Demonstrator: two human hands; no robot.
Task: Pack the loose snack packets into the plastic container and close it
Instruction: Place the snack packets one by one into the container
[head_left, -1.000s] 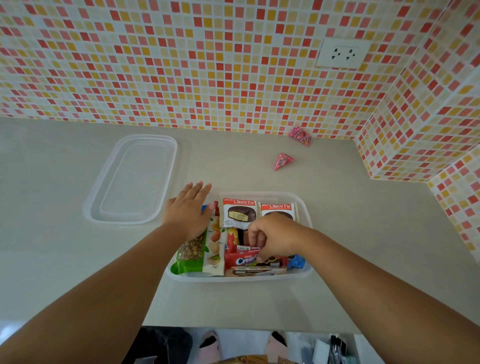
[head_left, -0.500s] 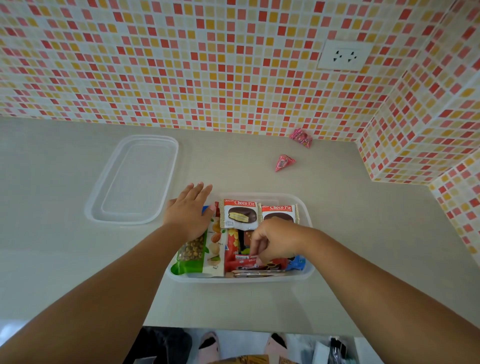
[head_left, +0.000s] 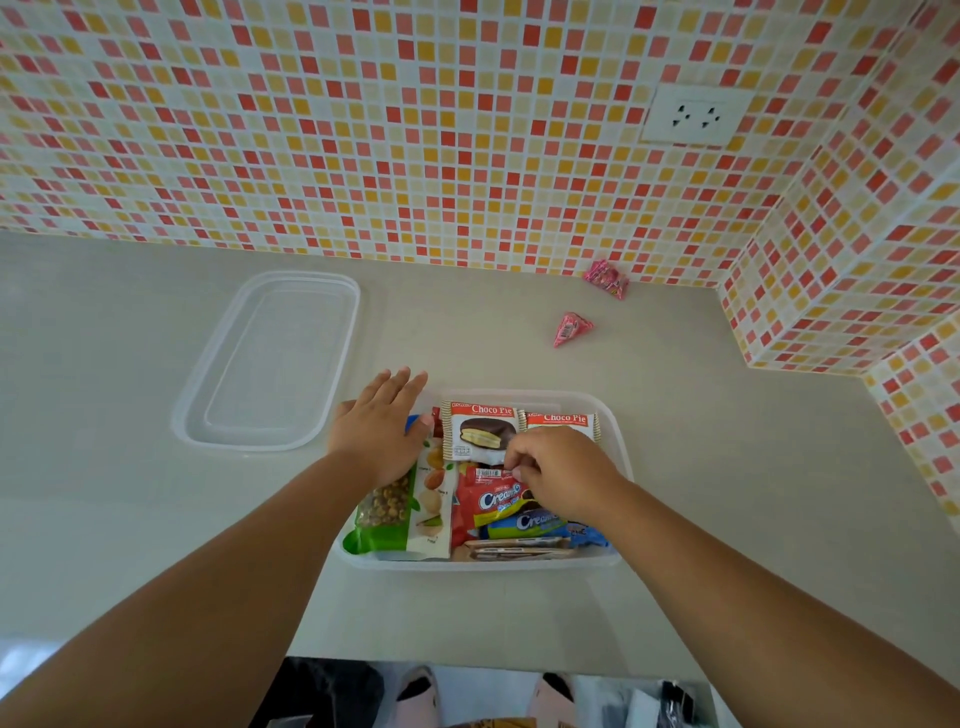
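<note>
Snack packets are filling the plastic container (head_left: 621, 447) at six o'clock on the counter (head_left: 727, 493). Going left to right: the lid (head_left: 270, 358) is lying apart at ten o'clock. The left hand (head_left: 379, 426), fingers spread flat, is pressing on the green nut pouch (head_left: 387, 519). A Choco Pie (head_left: 480, 428) is sitting at the far wall, and the right hand (head_left: 561, 473), fingers curled narrow, is pinching the red cream packet (head_left: 491, 496). Two pink packets, one (head_left: 570, 328) nearer, one (head_left: 607, 278) by the tiles, are waiting at one o'clock. I'd judge the heap risks standing too high, so the lid may not be seating; squeezing could crush the pies. Nothing is blocking the reach.
</note>
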